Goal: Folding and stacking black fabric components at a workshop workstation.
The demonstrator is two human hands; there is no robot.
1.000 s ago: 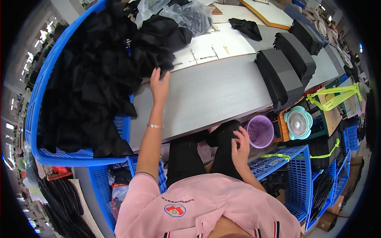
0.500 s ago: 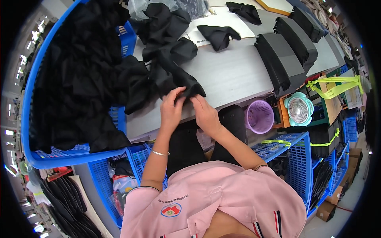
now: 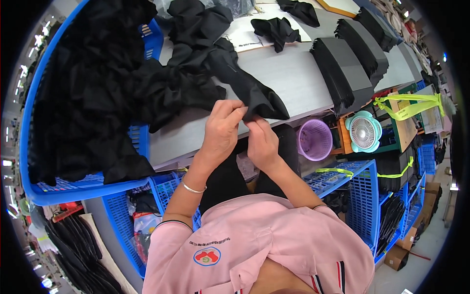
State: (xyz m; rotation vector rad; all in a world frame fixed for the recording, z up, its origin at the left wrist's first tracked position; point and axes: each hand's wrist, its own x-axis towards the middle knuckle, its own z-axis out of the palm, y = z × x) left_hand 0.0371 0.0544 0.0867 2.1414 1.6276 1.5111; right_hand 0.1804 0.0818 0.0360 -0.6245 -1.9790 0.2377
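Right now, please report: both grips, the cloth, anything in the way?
Left grip and right grip pinching near edge of black cloth piece. It lies creased, mostly on grey table. Loose black cloth close at left, may hinder.

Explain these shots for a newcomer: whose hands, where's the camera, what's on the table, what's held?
There is no robot here, just a person in a pink shirt working bare-handed. The view comes from the left of two fisheye cameras worn on the head, looking down, so straight edges bend near the rim.

The left hand and right hand come together at the near edge of the grey table, pinching a black cloth piece; the exact finger contact is partly hidden. A blue basket on the left is heaped with black fabric. On the table, more loose black fabric lies around a white board, and neat dark stacks stand to the right.
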